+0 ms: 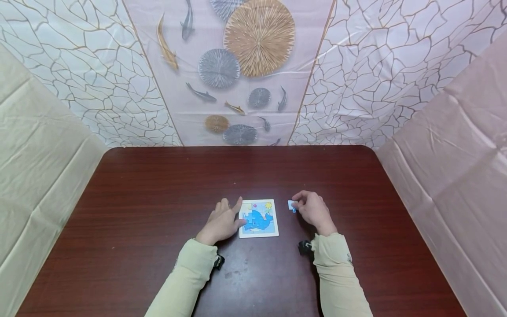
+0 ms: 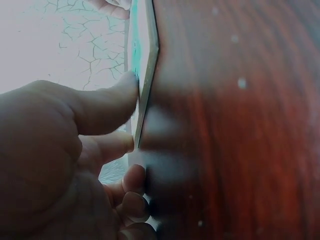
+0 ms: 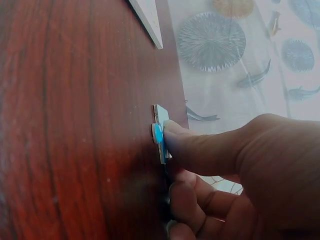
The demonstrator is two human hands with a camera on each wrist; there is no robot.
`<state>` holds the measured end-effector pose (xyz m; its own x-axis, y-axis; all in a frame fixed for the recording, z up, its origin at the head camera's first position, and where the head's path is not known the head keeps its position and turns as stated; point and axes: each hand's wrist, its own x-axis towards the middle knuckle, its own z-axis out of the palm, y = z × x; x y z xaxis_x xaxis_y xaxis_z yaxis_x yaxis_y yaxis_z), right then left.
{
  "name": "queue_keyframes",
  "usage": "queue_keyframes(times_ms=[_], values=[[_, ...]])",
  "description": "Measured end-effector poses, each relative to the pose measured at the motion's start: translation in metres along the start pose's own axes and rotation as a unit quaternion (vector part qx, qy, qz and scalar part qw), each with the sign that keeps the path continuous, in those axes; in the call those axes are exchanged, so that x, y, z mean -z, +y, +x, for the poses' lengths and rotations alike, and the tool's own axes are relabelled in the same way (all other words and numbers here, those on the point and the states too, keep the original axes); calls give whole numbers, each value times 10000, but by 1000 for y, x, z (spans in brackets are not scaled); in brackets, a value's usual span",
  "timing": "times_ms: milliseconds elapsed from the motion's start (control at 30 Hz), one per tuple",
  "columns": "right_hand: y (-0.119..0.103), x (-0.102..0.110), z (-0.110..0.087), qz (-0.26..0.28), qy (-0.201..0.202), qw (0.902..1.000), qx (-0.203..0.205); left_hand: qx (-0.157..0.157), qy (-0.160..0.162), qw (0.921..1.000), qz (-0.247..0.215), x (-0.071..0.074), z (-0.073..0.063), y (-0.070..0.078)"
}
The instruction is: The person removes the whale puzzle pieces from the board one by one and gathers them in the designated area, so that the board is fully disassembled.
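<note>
Right grip: I pinch flat white-blue piece; thinness risks slipping.
Left grip: spread; light touch risks square white-framed whale puzzle skidding.

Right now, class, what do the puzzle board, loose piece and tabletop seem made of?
Puzzle board: probably thin wood or stiff card; printed face, pale bare edge.
Loose piece: likely similar; printed face, brownish cut edge.
Tabletop: wood or wood-look laminate, semi-gloss; dark red-brown grain, soft reflections.
</note>
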<state>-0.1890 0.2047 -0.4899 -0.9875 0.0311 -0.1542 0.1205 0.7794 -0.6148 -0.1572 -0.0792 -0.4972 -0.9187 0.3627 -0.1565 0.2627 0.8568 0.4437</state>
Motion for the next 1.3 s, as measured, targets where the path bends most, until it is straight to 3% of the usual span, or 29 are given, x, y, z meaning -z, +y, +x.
queue_keyframes(times_ms=[500, 1000, 1300], values=[[3, 1, -1, 379, -154, 9987, 315, 42, 61, 10000, -2, -3, -1, 0], [1, 4, -1, 481, -233, 9981, 302, 19, 100, 9999, -41, 0, -3, 2], [-6, 0, -3, 422, 65, 9979, 477, 54, 34, 10000, 1, 0, -2, 2]])
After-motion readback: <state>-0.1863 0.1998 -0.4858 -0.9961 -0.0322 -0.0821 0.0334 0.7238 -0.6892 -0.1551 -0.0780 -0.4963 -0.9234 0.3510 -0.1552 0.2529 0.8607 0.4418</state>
